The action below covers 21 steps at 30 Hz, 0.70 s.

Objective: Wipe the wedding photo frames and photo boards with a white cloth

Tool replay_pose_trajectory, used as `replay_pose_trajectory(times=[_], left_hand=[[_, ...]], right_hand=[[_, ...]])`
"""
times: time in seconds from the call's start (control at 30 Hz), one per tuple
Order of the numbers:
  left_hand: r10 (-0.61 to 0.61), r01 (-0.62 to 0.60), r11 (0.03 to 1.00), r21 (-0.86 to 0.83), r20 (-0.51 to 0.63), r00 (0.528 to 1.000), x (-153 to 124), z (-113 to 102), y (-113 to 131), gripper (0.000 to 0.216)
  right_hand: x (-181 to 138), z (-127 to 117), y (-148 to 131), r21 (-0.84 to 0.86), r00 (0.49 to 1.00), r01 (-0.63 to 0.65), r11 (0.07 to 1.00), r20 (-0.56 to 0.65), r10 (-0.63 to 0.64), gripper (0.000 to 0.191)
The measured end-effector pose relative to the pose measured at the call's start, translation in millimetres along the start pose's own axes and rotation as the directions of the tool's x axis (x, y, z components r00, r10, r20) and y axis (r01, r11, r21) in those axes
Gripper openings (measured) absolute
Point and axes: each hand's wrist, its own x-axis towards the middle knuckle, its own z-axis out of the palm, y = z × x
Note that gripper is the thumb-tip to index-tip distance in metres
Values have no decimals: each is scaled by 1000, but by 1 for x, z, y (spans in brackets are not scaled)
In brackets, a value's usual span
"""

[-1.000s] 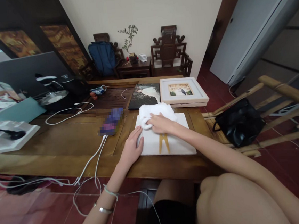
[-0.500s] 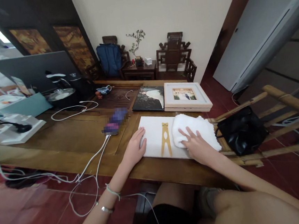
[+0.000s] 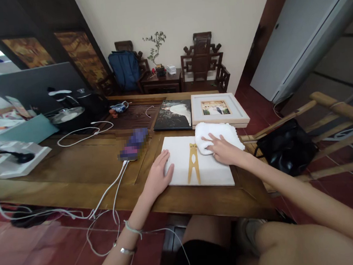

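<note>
A white board (image 3: pixel 180 171) lies flat at the front of the wooden table, bearing a yellow, cat-headed figure (image 3: pixel 193 164) with two long legs. My left hand (image 3: pixel 160 173) rests at the board's left edge, fingers stretched out and holding nothing. On the board's upper right part lies a folded white cloth (image 3: pixel 230 134), which overhangs the right edge. My right hand (image 3: pixel 223 149) presses down on this cloth with its fingers spread. The board under the cloth is hidden.
Behind the board are a dark photo panel (image 3: pixel 173 114) and a pale picture frame (image 3: pixel 219 108). A phone (image 3: pixel 132 144) with white cables (image 3: pixel 119 185) lies to the left. A black bag (image 3: pixel 286 147) sits on a bamboo chair (image 3: pixel 335 106) at right. A power strip (image 3: pixel 27 160) stands far left.
My right hand has slid the white cloth away from me and slightly left, uncovering the board's lower right corner. My left hand stays at the left edge. The view has shifted slightly.
</note>
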Motion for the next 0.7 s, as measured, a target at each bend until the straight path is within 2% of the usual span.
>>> replay_pose_trajectory(times=[0.07, 0.13, 0.2, 0.27, 0.33, 0.4, 0.47, 0.57, 0.7], left_hand=[[38, -45, 997, 64, 103, 994, -1, -4, 2, 64], [72, -94, 989, 112, 187, 980, -1, -7, 4, 81], [80, -109, 985, 134, 206, 975, -1, -8, 5, 84], [73, -100, 985, 139, 185, 980, 0, -7, 5, 72], [76, -97, 987, 128, 158, 984, 1, -5, 4, 55], [85, -101, 989, 112, 139, 987, 1, -3, 3, 46], [95, -109, 989, 103, 132, 987, 1, -2, 2, 44], [98, -112, 989, 99, 131, 986, 0, -2, 1, 43], [88, -100, 991, 90, 131, 987, -1, -3, 2, 43]], right_hand=[[-1, 1, -4, -16, 999, -52, 999, 9, 52, 60], [-7, -1, -21, -22, 990, -132, 991, 56, 133, 59], [-19, -10, -42, -6, 979, -162, 987, 122, 161, 56], [-35, -24, -60, 46, 975, -114, 992, 195, 103, 53], [-51, -41, -71, 124, 964, -25, 992, 264, -8, 47], [-64, -54, -75, 192, 939, 46, 980, 325, -107, 38], [-71, -61, -73, 229, 924, 75, 970, 350, -154, 31], [-63, -55, -66, 240, 949, 19, 971, 301, -93, 30], [-28, -32, -44, 196, 980, -120, 973, 178, 85, 41]])
